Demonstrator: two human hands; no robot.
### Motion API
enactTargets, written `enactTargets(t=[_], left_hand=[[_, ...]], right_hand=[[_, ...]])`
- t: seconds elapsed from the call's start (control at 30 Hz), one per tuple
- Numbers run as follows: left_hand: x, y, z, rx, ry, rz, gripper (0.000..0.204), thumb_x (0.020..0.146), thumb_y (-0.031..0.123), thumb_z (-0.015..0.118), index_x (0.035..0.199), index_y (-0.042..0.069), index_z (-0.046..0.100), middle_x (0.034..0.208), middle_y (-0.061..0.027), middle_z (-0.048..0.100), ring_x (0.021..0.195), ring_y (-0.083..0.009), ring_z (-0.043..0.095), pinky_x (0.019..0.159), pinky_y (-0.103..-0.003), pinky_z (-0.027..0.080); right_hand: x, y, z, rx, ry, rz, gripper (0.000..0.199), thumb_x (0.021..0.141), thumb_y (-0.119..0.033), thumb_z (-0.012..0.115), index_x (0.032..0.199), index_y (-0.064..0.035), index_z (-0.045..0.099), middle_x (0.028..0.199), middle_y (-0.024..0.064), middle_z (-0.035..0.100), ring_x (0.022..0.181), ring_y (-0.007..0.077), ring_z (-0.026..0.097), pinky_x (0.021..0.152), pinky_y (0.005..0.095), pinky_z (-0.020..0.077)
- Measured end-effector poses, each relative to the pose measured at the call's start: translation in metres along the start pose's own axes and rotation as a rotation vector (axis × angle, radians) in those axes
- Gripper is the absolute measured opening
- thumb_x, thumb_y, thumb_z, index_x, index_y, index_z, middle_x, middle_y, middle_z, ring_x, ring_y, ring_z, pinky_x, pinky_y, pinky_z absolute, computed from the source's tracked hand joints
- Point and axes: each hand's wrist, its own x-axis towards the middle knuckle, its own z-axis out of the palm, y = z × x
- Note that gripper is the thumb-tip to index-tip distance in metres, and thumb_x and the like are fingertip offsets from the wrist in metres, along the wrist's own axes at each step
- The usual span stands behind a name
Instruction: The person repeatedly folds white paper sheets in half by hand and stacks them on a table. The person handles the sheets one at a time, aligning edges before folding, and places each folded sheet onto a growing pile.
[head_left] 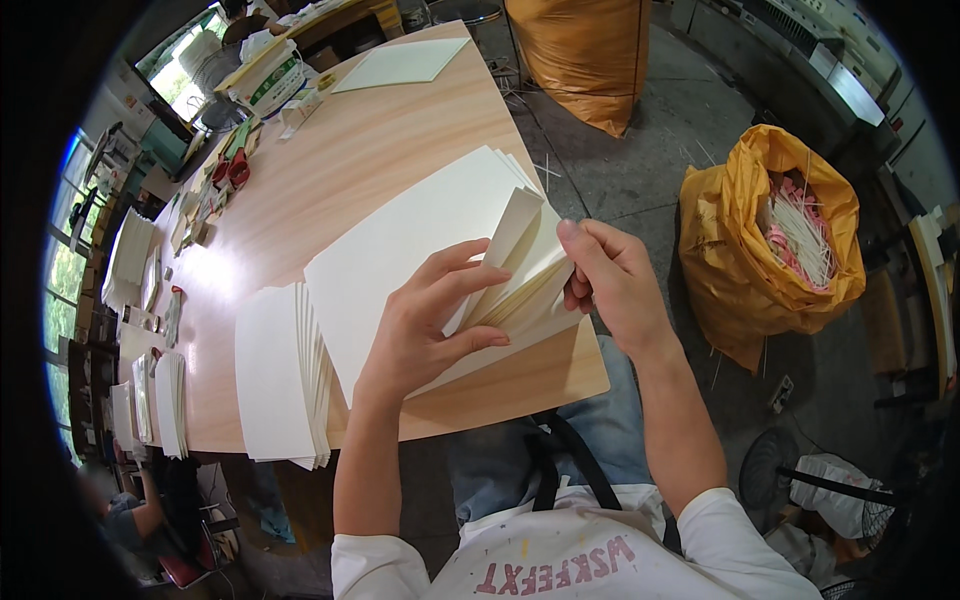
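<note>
A stack of large cream-white paper sheets point(410, 225) lies at a slant on the table in front of me. At its right side some sheets are bent up, and a folded paper flap point(513, 225) stands raised above layered edges. My left hand point(425, 310) is over this raised part, fingers and thumb spread apart, fingertips at the flap and thumb near the lower edges. My right hand point(615, 280) is closed, its thumb and curled fingers pinching the right edge of the sheets. How many sheets it grips is hidden.
Beside the stack, a fanned pile of narrower white sheets point(275, 375) reaches the near edge of the wooden table point(400, 130). Red-handled scissors point(235, 170) lie on the left. An orange sack point(720, 250) of pink and white strips stands on the floor right. A person point(140, 510) sits lower left.
</note>
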Motion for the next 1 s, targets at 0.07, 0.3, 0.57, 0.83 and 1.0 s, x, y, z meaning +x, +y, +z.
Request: enactTargets(t=[0.07, 0.3, 0.57, 0.83, 1.0], left_hand=[[0.000, 0.000, 0.001, -0.038, 0.000, -0.015, 0.062, 0.080, 0.020, 0.102, 0.139, 0.017, 0.082, 0.157, -0.0117, 0.068, 0.141, -0.0319, 0.069, 0.115, -0.045, 0.060], [0.000, 0.001, -0.001, -0.049, -0.011, -0.029, 0.062, 0.081, 0.020, 0.101, 0.140, 0.017, 0.082, 0.156, -0.0112, 0.069, 0.140, -0.0310, 0.069, 0.116, -0.045, 0.059], [0.000, 0.009, 0.009, 0.060, 0.127, -0.060, 0.047, 0.099, 0.002, 0.081, 0.144, 0.017, 0.079, 0.152, -0.0134, 0.073, 0.127, -0.0359, 0.076, 0.104, -0.042, 0.063], [0.001, 0.008, 0.003, 0.095, 0.009, 0.008, 0.051, 0.086, 0.025, 0.099, 0.134, 0.018, 0.081, 0.152, -0.0099, 0.073, 0.125, -0.0335, 0.077, 0.100, -0.043, 0.063], [0.001, 0.003, 0.002, 0.046, 0.005, 0.012, 0.057, 0.082, 0.020, 0.102, 0.135, 0.016, 0.081, 0.150, -0.0097, 0.073, 0.129, -0.0316, 0.075, 0.104, -0.042, 0.061]], right_hand=[[-0.001, 0.000, -0.002, 0.009, -0.028, -0.036, 0.060, 0.116, -0.059, 0.063, 0.079, -0.0130, 0.057, 0.071, -0.0023, 0.058, 0.063, 0.0098, 0.063, 0.057, 0.0249, 0.0441], [-0.003, 0.007, -0.003, 0.047, -0.019, -0.068, 0.072, 0.114, -0.075, 0.055, 0.087, -0.0096, 0.066, 0.071, -0.0040, 0.060, 0.065, 0.0064, 0.059, 0.058, 0.0228, 0.0434], [0.002, 0.010, 0.002, -0.523, 0.097, -0.267, 0.043, 0.115, -0.036, 0.067, 0.081, -0.0100, 0.062, 0.071, -0.0020, 0.061, 0.064, 0.0081, 0.060, 0.059, 0.0263, 0.0472], [0.004, -0.002, -0.004, 0.093, -0.030, 0.068, 0.044, 0.113, -0.033, 0.070, 0.076, -0.0126, 0.058, 0.069, -0.0020, 0.060, 0.061, 0.0087, 0.063, 0.056, 0.0254, 0.0440], [0.002, -0.001, -0.005, 0.001, -0.030, 0.036, 0.046, 0.115, -0.038, 0.069, 0.078, -0.0127, 0.057, 0.070, -0.0025, 0.058, 0.063, 0.0077, 0.063, 0.057, 0.0244, 0.0438]])
